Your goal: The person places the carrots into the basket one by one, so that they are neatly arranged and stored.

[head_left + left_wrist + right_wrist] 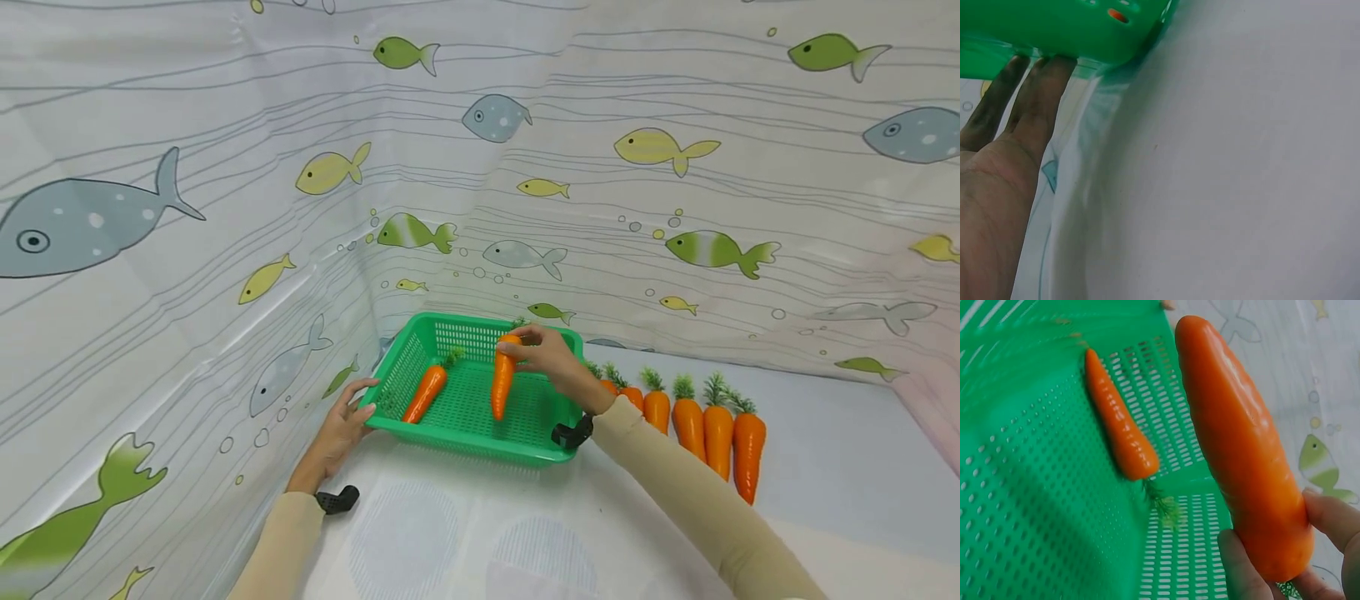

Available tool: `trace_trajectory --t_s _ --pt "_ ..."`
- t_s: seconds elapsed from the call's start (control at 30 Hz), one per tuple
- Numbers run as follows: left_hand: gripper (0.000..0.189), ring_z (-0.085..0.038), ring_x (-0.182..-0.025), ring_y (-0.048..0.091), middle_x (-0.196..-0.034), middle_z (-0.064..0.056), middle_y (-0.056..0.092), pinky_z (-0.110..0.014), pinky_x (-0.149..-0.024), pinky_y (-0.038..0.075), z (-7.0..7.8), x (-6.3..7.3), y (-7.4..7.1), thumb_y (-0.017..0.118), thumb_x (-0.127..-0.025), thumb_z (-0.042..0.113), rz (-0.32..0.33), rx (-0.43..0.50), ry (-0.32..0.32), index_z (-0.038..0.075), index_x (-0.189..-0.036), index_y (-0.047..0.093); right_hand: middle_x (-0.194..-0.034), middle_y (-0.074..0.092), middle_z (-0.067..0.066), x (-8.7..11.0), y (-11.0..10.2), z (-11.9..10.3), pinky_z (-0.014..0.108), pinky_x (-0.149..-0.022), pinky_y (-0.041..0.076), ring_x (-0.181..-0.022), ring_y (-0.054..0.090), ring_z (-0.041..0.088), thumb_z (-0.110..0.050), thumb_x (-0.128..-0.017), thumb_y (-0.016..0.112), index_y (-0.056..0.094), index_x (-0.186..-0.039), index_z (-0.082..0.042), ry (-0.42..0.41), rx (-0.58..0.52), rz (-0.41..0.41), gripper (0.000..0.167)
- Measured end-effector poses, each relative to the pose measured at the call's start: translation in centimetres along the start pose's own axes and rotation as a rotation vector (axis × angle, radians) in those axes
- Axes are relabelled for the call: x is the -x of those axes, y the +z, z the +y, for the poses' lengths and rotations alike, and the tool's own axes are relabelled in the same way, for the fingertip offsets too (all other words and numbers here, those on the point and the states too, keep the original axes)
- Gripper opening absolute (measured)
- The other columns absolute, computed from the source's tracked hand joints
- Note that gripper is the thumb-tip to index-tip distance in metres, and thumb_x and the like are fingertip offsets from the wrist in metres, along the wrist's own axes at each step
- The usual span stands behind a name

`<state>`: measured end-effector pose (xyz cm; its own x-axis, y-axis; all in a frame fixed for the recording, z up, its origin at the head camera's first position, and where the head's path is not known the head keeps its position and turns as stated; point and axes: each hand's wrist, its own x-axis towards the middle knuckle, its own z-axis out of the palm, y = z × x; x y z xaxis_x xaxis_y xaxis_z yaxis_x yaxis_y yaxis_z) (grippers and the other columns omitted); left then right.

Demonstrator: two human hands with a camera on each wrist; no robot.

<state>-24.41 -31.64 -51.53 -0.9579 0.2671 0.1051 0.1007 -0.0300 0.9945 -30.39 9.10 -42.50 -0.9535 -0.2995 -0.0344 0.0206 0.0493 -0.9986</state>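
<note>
My right grip [551,356] pinches a carrot [503,385] by its thick end, above the green basket [480,442]; a second carrot [427,393] lies inside, left of that grip. My left grip [339,431], fingers nearly straight, touches the basket. I judge this a placing step, calling next for lowering, then release.

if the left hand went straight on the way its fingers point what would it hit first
The green basket, at its left end: the left hand's fingers appear to be at the rim there, so there is little or no gap, though exact contact is hard to judge.
</note>
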Motion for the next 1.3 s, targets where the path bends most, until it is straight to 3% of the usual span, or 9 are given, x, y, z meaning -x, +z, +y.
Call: trace_trajectory --t_s 0.33,0.7,0.93,1.07,1.3 --pt "0.049 -0.022 -0.109 0.061 -0.132 -0.016 0.049 -0.036 -0.092 0.054 -0.2 0.0 -0.1 0.052 -0.108 0.009 -0.009 0.016 -0.002 0.017 -0.153 0.037 -0.126 0.060 0.021 -1.8 2.9 0.2 0.045 -0.087 0.059 -0.105 0.068 0.033 -0.021 -0.094 0.079 0.059 -0.133 0.000 0.013 0.011 -0.020 0.049" --pt "0.050 -0.021 -0.109 0.061 -0.134 -0.018 0.047 -0.036 -0.091 0.054 -0.1 -0.1 0.2 0.051 -0.108 0.008 -0.007 0.035 0.002 0.013 -0.154 0.034 -0.121 0.063 0.022 -3.8 5.3 0.9 0.056 -0.097 0.052 -0.101 0.070 0.035 -0.019 -0.094 0.079 0.058 -0.132 0.001 0.130 -0.064 -0.029 0.048" --pt "0.048 -0.016 -0.104 0.062 -0.129 -0.014 0.051 -0.035 -0.092 0.054 -0.3 0.0 -0.1 0.050 -0.108 0.009 -0.017 0.035 0.000 0.016 -0.154 0.036 -0.111 0.071 0.022 -5.1 6.5 2.1 0.056 -0.099 0.051 -0.098 0.073 0.035 -0.016 -0.093 0.080 0.057 -0.130 0.002 0.232 -0.131 -0.027 0.048" --pt "0.048 -0.017 -0.105 0.061 -0.129 -0.014 0.050 -0.035 -0.091 0.054 -0.2 0.0 -0.1 0.049 -0.109 0.008 -0.032 0.039 0.014 0.016 -0.154 0.035 -0.114 0.069 0.021 -5.8 7.0 2.6 0.058 -0.101 0.049 -0.099 0.073 0.037 -0.016 -0.092 0.080 0.058 -0.128 0.002 0.258 -0.142 -0.028 0.046" --pt "0.047 -0.017 -0.106 0.061 -0.131 -0.016 0.049 -0.034 -0.091 0.054 0.0 -0.1 0.0 0.051 -0.108 0.010 0.003 0.038 -0.001 0.016 -0.153 0.037 -0.114 0.066 0.020 -6.5 7.9 3.1 0.055 -0.100 0.051 -0.100 0.072 0.037 -0.013 -0.091 0.081 0.060 -0.124 0.004 0.314 -0.153 -0.044 0.043"
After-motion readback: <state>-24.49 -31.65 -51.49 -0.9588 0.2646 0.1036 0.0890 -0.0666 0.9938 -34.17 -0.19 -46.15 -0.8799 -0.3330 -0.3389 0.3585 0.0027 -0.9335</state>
